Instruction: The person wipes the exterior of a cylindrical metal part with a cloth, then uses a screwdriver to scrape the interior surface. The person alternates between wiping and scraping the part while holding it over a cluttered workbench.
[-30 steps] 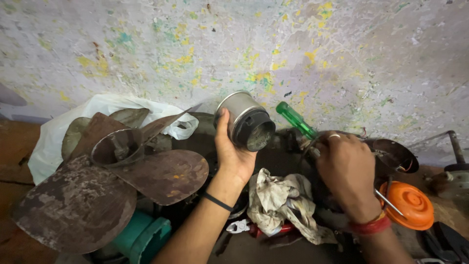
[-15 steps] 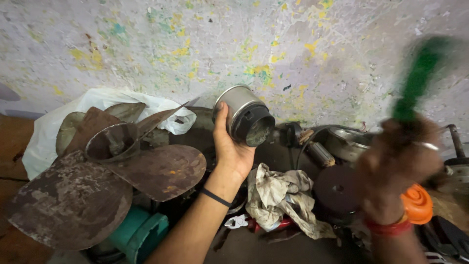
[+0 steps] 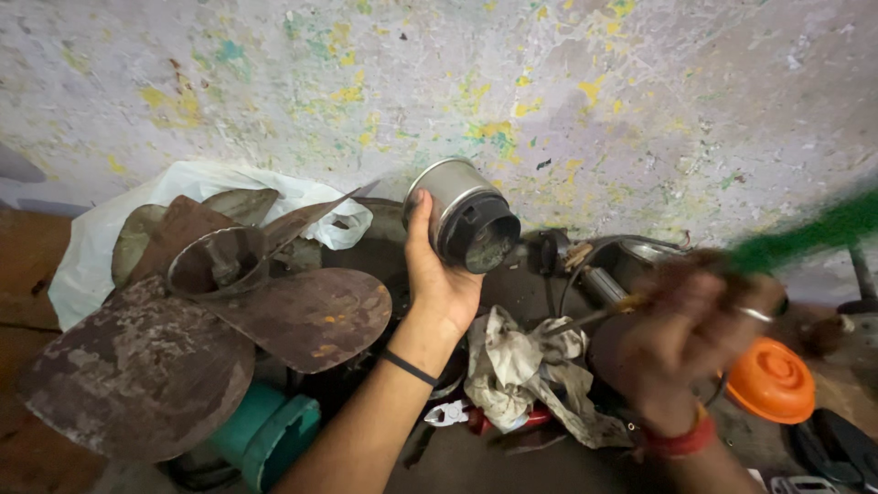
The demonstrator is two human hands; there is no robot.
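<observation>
Left hand point(image 3: 439, 279) holds a metal can point(image 3: 462, 215) raised against the wall point(image 3: 274, 82), grip wrapped round its side; the can's axis tilts, dark open end facing down-right. Right hand point(image 3: 690, 334) is blurred, fist closed on a green-handled screwdriver point(image 3: 805, 233), handle pointing up-right, shaft toward the can. Rusty fan blades point(image 3: 229, 320) lie left of the can, rag point(image 3: 521, 366) below it, orange cap point(image 3: 773, 380) lower right. The screwdriver's tip is hard to make out.

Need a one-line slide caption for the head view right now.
Left hand holds a metal cylinder up; blurred right hand grips a green-handled screwdriver.
</observation>
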